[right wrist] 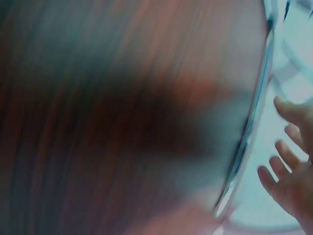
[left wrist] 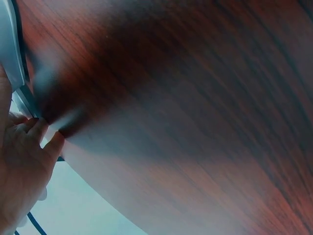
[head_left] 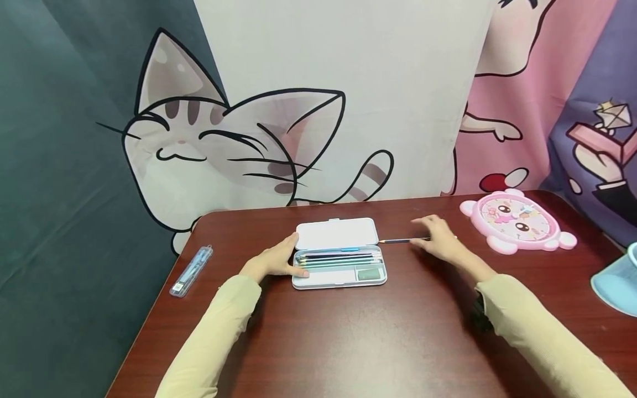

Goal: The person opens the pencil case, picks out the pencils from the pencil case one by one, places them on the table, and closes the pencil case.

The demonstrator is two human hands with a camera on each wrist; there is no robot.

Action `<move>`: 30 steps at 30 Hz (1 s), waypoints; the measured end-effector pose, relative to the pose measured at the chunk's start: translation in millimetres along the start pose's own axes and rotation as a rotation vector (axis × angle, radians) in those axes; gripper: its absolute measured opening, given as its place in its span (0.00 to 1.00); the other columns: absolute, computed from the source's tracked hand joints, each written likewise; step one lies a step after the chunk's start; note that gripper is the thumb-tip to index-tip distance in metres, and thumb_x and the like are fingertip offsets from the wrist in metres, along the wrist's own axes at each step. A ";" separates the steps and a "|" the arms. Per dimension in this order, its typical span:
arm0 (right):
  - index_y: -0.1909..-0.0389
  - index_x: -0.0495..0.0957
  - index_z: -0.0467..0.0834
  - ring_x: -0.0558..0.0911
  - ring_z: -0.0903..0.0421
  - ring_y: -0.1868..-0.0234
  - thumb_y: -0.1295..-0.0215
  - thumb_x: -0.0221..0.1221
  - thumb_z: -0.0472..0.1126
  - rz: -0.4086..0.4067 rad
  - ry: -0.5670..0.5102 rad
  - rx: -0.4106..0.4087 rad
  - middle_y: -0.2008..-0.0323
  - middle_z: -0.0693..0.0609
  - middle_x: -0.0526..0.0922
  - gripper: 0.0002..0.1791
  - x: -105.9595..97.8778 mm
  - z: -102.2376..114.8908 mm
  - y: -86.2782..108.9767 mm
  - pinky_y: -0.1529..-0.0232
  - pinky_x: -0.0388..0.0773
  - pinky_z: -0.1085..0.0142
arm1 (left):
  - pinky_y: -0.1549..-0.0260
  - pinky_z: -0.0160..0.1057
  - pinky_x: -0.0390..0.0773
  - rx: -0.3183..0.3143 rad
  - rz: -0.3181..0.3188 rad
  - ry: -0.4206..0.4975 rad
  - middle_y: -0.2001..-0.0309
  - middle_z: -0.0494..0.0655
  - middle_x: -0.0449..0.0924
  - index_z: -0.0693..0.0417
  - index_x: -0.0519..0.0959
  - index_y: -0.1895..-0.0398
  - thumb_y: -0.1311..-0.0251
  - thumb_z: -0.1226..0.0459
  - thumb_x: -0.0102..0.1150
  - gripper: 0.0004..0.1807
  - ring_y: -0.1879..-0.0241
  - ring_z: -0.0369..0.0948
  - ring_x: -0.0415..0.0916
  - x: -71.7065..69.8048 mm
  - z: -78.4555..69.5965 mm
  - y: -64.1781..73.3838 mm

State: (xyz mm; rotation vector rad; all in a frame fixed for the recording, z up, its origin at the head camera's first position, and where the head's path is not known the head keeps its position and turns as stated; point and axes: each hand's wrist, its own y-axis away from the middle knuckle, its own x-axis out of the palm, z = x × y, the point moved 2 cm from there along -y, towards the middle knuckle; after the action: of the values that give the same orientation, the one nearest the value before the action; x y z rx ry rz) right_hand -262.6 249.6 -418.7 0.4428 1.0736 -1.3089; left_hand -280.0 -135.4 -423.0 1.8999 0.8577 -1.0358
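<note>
An opened white pencil case (head_left: 338,278) lies at the middle of the table, its lid (head_left: 337,234) folded back. Inside are several pencils (head_left: 340,260) in a row and a green eraser (head_left: 369,274) in the right compartment. My left hand (head_left: 272,260) touches the case's left end, thumb over the tray and fingers beside the lid; part of the case shows in the left wrist view. To the right of the case lies a dark pencil (head_left: 395,241). My right hand (head_left: 438,239) is over its far end, partly hiding it, with fingers spread in the right wrist view.
A slim clear pack (head_left: 191,271) with blue contents lies near the table's left edge. At the right stand a pink animal-shaped clock (head_left: 520,221) and a light blue container (head_left: 617,284), cut off by the frame. A cartoon-cat curtain (head_left: 318,149) hangs behind the table.
</note>
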 end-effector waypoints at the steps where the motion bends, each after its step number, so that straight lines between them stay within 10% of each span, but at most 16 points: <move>1: 0.50 0.73 0.31 0.71 0.35 0.50 0.48 0.63 0.36 0.019 -0.034 -0.021 0.54 0.32 0.74 0.24 4.6 10.7 -2.3 0.48 0.64 0.45 | 0.34 0.51 0.52 0.005 -0.001 -0.001 0.27 0.55 0.37 0.62 0.37 0.29 0.56 0.39 0.62 0.63 0.28 0.47 0.39 -0.6 0.0 -0.1; 10: 0.58 0.79 0.36 0.79 0.50 0.58 0.42 0.60 0.39 0.255 -0.098 -0.233 0.60 0.45 0.83 0.14 38.8 73.8 -11.8 0.56 0.76 0.58 | 0.33 0.48 0.50 0.013 0.002 -0.010 0.27 0.56 0.36 0.62 0.37 0.29 0.54 0.41 0.62 0.62 0.28 0.47 0.38 0.2 0.2 0.1; 18: 0.60 0.82 0.40 0.75 0.54 0.64 0.43 0.60 0.44 0.264 0.098 -0.308 0.62 0.48 0.84 0.13 46.5 85.1 -21.2 0.64 0.71 0.62 | 0.33 0.49 0.51 0.016 -0.002 0.012 0.27 0.57 0.36 0.63 0.37 0.29 0.55 0.41 0.63 0.62 0.28 0.47 0.38 -0.1 1.8 1.2; 30: 0.64 0.80 0.36 0.78 0.53 0.64 0.42 0.59 0.37 0.268 0.049 -0.269 0.67 0.47 0.79 0.08 50.7 85.8 -22.4 0.61 0.76 0.59 | 0.32 0.48 0.49 0.010 0.014 -0.002 0.27 0.55 0.35 0.61 0.36 0.29 0.55 0.40 0.63 0.62 0.27 0.47 0.37 0.3 2.3 -1.9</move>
State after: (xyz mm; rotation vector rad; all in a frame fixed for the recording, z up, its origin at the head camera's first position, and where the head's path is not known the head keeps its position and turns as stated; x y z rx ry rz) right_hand -255.7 147.8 -412.9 0.4012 1.1685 -0.9077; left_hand -282.3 -136.5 -424.6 1.9102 0.8383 -1.0352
